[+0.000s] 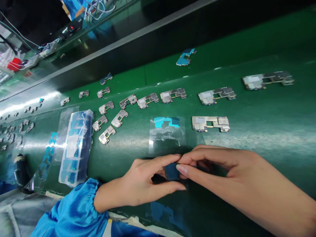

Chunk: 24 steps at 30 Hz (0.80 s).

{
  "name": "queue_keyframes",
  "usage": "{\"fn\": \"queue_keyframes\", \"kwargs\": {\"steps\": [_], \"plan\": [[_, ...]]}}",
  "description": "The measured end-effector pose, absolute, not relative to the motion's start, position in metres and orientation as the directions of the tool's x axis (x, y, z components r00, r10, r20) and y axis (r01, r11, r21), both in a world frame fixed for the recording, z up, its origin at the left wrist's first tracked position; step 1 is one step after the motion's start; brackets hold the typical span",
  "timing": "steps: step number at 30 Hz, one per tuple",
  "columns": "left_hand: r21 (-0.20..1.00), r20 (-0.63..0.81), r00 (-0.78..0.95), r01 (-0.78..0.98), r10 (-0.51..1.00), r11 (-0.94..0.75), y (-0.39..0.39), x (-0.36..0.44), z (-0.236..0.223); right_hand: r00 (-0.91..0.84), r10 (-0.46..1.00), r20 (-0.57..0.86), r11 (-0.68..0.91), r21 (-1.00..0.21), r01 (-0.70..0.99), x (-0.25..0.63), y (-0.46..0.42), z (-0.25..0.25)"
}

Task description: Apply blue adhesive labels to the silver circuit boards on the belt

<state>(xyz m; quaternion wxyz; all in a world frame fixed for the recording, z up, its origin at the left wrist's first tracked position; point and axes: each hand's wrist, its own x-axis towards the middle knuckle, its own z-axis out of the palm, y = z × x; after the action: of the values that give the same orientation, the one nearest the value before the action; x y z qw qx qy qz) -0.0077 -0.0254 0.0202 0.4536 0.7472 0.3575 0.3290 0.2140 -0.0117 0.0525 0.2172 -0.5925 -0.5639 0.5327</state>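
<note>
Between my two hands is a circuit board (171, 171) with a dark blue face, partly covered by fingers. My left hand (145, 179) grips it from the left, thumb below and forefinger along the top. My right hand (222, 171) pinches thumb and forefinger together at its right edge; whether a film is in that pinch I cannot make out. Just beyond my hands, a clear sheet with bright blue cut-out film (166, 122) lies on the green surface. To its right rests a bare silver circuit board (199, 123).
Several more circuit boards (172, 95) lie spread across the green surface (133, 141). One blue-covered board (185, 58) sits farther back. At left are a clear plastic tray (76, 148) holding blue pieces and a strip of blue films (48, 154). A long metal rail (118, 42) runs behind.
</note>
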Motion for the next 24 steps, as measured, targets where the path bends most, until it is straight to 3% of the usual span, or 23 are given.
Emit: {"fn": "queue_keyframes", "kwargs": {"steps": [14,24], "plan": [[0.906,0.188,0.54,0.227,0.82,-0.357,-0.027,-0.008,0.02,-0.163,0.922,-0.351,-0.26,-0.874,0.411,0.209,-0.016,0.052],[0.916,0.016,0.565,0.323,0.825,-0.239,-0.025,-0.008,0.032,-0.156,0.94,-0.304,-0.233,-0.904,0.358,0.211,-0.02,0.044]]}}
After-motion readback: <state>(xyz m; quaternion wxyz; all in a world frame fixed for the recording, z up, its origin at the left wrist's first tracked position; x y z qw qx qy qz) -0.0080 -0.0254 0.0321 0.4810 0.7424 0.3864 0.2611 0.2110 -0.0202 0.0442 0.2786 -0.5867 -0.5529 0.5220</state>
